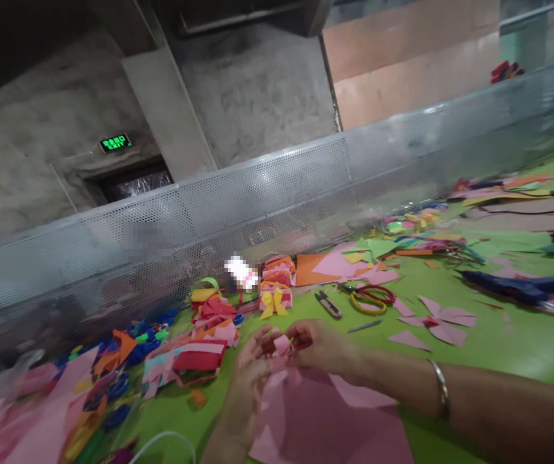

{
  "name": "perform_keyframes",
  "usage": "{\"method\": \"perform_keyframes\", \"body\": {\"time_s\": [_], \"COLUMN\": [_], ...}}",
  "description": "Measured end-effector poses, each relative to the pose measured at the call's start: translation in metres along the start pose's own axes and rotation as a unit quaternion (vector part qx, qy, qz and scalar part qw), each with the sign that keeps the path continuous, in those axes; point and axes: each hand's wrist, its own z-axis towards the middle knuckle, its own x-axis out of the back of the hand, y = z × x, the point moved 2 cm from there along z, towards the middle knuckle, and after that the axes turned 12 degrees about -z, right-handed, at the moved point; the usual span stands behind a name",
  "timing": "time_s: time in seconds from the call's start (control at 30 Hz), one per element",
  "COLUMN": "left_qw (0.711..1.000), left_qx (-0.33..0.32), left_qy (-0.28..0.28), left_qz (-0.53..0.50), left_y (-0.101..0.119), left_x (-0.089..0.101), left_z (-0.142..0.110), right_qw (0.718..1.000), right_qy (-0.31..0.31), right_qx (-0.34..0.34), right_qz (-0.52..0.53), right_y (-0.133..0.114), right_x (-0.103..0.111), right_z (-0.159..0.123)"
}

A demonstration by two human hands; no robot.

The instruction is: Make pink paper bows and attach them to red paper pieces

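Small pink paper piece, two-handed fingertip hold: light pressure and clear sight suit it best

The small pink paper piece (282, 346) is held up between the fingertips of both hands, above the far end of a larger pink sheet (329, 425) on the green table (523, 341). The left hand (252, 364) has its fingers curled in, nearly closed on the piece. The right hand (322, 348) meets it from the other side, thumb and fingers bent round in a loose ring and closed at the tips. Blur hides exactly which fingertips press, and whether the paper is rolled or folded.

Thin paper like this probably creases easily, so a light pinch is wiser than a squeeze. One hand should steady while the other does the fine shaping; if both pull at once, it may tear. Tilting the knuckles aside would give a better view of the paper's edge.

Toward the table's far edge, beyond the hands, lie snips (328, 304) and scissors (368, 299), well placed for reaching without leaning. The glue gun (523, 283) is off to the right with its tip toward the scissors; as it may be hot, the right forearm is best kept clear of it.
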Motion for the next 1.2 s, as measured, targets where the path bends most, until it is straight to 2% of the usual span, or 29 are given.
{"method": "perform_keyframes", "body": {"time_s": [0.13, 0.3, 0.4, 0.53, 0.67, 0.77, 0.9, 1.0, 1.2], "left_qw": [0.999, 0.997, 0.994, 0.988, 0.984, 0.98, 0.973, 0.973, 0.984], "left_qx": [0.017, -0.008, -0.031, -0.058, -0.074, -0.083, -0.087, -0.081, -0.044], "left_qy": [0.045, 0.051, 0.053, 0.032, 0.014, 0.01, 0.007, 0.01, -0.002], "left_qz": [-0.01, 0.059, 0.094, 0.14, 0.164, 0.182, 0.212, 0.215, 0.17], "left_y": [-0.001, -0.01, -0.011, -0.01, -0.009, -0.01, -0.012, -0.013, -0.011], "left_x": [0.003, 0.005, 0.005, 0.0, -0.005, -0.007, -0.008, -0.007, -0.007], "left_z": [0.001, 0.008, 0.01, 0.008, 0.006, 0.004, 0.005, 0.005, 0.003], "right_qw": [0.997, 0.996, 0.999, 0.991, 0.979, 0.973, 0.968, 0.971, 0.966], "right_qy": [0.009, -0.011, -0.004, 0.076, 0.122, 0.123, 0.093, 0.07, 0.079], "right_qx": [-0.008, -0.008, 0.018, 0.083, 0.084, 0.114, 0.158, 0.138, 0.115], "right_qz": [0.071, 0.086, 0.04, -0.077, -0.138, -0.157, -0.169, -0.181, -0.217], "right_y": [0.005, 0.011, 0.009, 0.003, 0.004, 0.006, 0.006, 0.005, 0.003], "right_x": [0.006, 0.004, -0.003, -0.006, -0.004, -0.004, -0.006, -0.007, -0.007], "right_z": [0.0, -0.001, -0.002, -0.001, 0.001, 0.001, -0.001, -0.003, -0.004]}}
